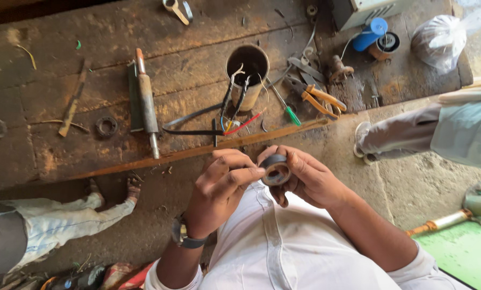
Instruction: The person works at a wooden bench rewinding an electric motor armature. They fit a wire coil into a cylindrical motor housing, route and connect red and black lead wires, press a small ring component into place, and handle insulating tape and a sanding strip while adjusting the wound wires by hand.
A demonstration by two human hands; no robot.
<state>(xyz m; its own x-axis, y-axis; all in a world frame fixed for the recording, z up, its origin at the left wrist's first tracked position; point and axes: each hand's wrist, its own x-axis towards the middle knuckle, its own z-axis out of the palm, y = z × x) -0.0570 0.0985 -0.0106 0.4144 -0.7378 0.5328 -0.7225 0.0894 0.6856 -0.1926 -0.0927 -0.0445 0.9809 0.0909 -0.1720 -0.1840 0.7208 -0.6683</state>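
1. The tape roll point(275, 171) is dark, held up in front of the white shirt point(283, 247), just below the bench point(47, 156) edge.
2. Right hand point(307, 177) has its fingers curled round the roll, gripping it from the side and behind.
3. Left hand point(221, 185) sits just beside it, fingers bent, thumb and forefinger tips touching the roll's edge. There's a watch point(184, 236) on that wrist.
4. On the bench right above, a rusty can point(249, 72) stands upright with a bunch of wires point(232, 107) spilling out over its rim, black, red and a few lighter ones.
5. Right of the can: a green screwdriver point(288, 110) and orange pliers point(321, 99).
6. Far right, a tied clear plastic bag point(439, 40); can't tell what's inside.
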